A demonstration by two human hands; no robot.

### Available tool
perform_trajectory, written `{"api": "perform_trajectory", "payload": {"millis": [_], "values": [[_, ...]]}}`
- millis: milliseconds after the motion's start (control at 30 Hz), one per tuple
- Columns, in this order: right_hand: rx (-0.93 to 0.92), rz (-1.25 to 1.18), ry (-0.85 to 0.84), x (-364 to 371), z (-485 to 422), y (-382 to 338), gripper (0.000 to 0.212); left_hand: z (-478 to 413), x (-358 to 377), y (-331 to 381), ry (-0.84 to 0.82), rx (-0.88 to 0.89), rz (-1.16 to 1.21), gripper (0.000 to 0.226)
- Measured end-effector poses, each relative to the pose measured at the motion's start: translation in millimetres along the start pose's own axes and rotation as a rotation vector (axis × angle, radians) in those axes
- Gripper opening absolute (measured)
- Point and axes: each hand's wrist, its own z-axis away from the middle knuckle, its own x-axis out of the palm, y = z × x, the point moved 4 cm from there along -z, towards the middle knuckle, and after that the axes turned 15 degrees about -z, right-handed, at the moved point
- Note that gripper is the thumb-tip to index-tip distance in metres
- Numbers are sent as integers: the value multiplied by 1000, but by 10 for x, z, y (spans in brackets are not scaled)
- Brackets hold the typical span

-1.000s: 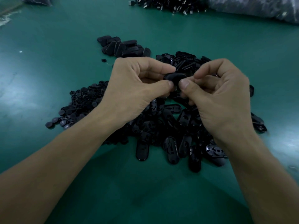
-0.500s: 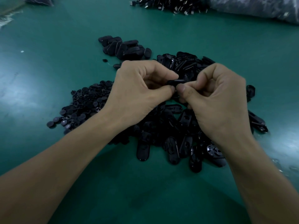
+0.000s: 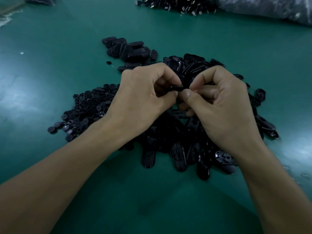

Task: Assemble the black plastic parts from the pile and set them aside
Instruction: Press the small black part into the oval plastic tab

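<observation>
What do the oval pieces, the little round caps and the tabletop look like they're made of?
Oval pieces: moulded black plastic by the look, glossy, catching highlights on their raised ribs. Round caps: likely the same hard plastic, semi-gloss glints. Tabletop: green, smooth, probably a rubber or vinyl mat, with soft sheen patches.

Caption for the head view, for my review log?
Left hand and right hand pinch one black part above the pile on the green table.

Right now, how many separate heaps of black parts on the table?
4: round caps beside the left hand, oval shells under the right hand, set-aside stack behind them, far heap at the top edge. Hands may hide more.
</observation>
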Motion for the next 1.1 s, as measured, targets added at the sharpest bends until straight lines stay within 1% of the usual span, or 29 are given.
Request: {"api": "perform_trajectory", "payload": {"millis": [100,200,300,367,500,633,800,900,1100], "values": [[-58,71,30,-38,-23,30,20,-4,32,-18,-43,-56,72,18],[-57,95,-8,-62,-44,63,20,-20,64,-50,-148,-143,258,19],[26,-87,-76,-78,-63,78,17,-42,58,-86,-220,-216,451,22],[52,-165,-93,-92,-60,72,15,-44,60,-83,-259,-235,512,23],[64,-188,-77,-95,-54,52,11,-34,80,-63,-288,-234,522,21],[47,-155,-88,-85,-39,28,15,-37,64,-68,-271,-223,505,18],[44,-103,-104,-95,-33,45,15,-34,71,-91,-266,-228,469,17],[21,-59,-93,-87,-33,52,17,-31,72,-94,-266,-216,440,16],[-16,-54,-65,-93,-30,57,18,-26,66,-86,-253,-208,444,16]]}}
